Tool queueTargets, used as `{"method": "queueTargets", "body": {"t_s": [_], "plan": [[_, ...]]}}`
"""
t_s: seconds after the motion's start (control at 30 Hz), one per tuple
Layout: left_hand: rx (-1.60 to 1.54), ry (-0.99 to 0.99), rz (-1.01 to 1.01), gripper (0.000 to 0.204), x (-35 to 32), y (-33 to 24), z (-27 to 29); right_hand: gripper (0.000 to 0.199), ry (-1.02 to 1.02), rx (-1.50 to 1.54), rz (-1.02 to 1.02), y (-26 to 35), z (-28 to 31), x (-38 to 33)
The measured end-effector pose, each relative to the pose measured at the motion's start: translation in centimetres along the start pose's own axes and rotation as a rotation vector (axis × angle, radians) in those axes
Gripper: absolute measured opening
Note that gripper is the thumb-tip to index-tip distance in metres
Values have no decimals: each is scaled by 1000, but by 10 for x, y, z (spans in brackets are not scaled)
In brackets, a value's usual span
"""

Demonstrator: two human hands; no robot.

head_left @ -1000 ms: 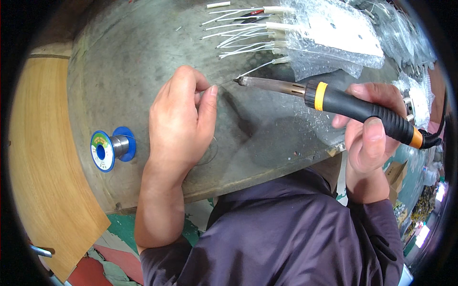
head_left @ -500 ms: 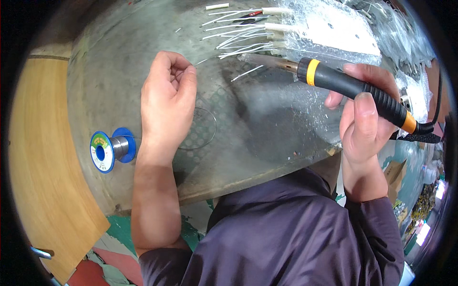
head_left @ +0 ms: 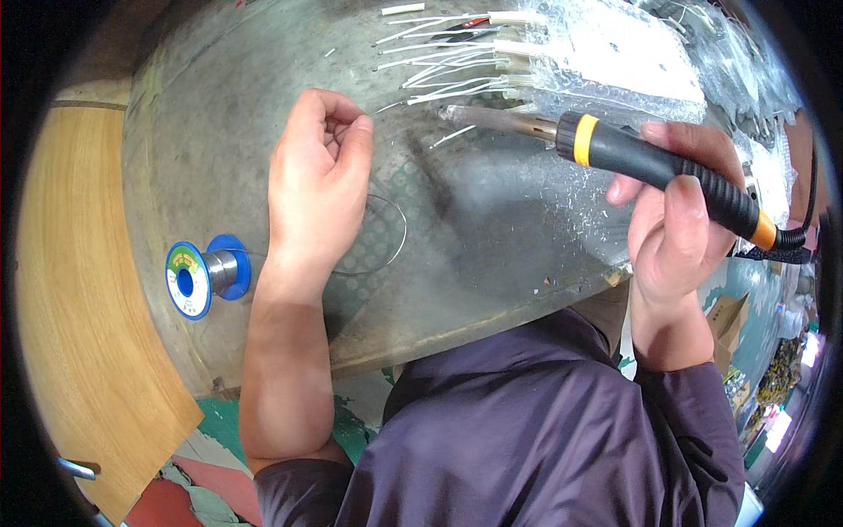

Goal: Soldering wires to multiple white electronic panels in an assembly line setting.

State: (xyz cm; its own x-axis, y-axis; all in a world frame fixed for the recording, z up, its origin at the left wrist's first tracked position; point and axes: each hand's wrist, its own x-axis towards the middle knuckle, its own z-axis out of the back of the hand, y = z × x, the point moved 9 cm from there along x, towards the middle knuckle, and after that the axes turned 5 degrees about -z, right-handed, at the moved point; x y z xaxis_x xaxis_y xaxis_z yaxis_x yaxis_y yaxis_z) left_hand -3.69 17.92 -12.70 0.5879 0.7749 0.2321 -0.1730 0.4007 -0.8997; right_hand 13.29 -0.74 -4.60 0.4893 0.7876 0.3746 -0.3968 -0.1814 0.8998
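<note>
A thin strand of solder wire (head_left: 389, 108) is pinched between the thumb and forefinger of my left hand (head_left: 314, 180). Its free end points toward the stripped tips of several white wires (head_left: 452, 90). My right hand (head_left: 680, 215) grips the black handle of a soldering iron (head_left: 628, 156) with yellow bands. The iron's tip lies just below the lowest wires, seemingly not touching them. Below it, a short white wire piece (head_left: 454, 136) rests on the worktop. The solder loops behind my left wrist toward a blue spool (head_left: 208, 274).
Bubble wrap (head_left: 615, 53) lies under the sleeved wire bundles at the far right. A red and black tool (head_left: 465, 29) sits among them. Near the far edge is a white tube piece (head_left: 403, 10). A wooden board (head_left: 97, 290) adjoins the worktop (head_left: 219, 132) on the left.
My left hand has moved slightly to the right with the solder, whose loop shifted along. The soldering iron in my right hand has dropped a little toward me, its tip lower than before.
</note>
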Motion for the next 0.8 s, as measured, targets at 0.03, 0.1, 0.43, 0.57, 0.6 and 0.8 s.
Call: {"method": "queueTargets", "body": {"t_s": [0.03, 0.1, 0.43, 0.57, 0.6, 0.8], "plan": [[2, 1, -6, 7, 2, 0, 2, 39, 13, 30, 16, 2, -1, 1], [0, 7, -7, 8, 4, -1, 3, 39, 18, 62, 55, 7, -2, 4], [-4, -1, -10, 8, 6, -1, 4, 39, 21, 95, 65, 7, -12, 14], [4, -17, -6, 9, 6, 3, 2, 35, 28, 45, 65, -1, -18, 14], [25, -14, -14, 9, 6, 4, 2, 35, 21, 38, 63, -2, -19, 14], [38, -16, -26, 10, 4, 6, 3, 35, 29, 103, 59, -6, -20, 12]]}}
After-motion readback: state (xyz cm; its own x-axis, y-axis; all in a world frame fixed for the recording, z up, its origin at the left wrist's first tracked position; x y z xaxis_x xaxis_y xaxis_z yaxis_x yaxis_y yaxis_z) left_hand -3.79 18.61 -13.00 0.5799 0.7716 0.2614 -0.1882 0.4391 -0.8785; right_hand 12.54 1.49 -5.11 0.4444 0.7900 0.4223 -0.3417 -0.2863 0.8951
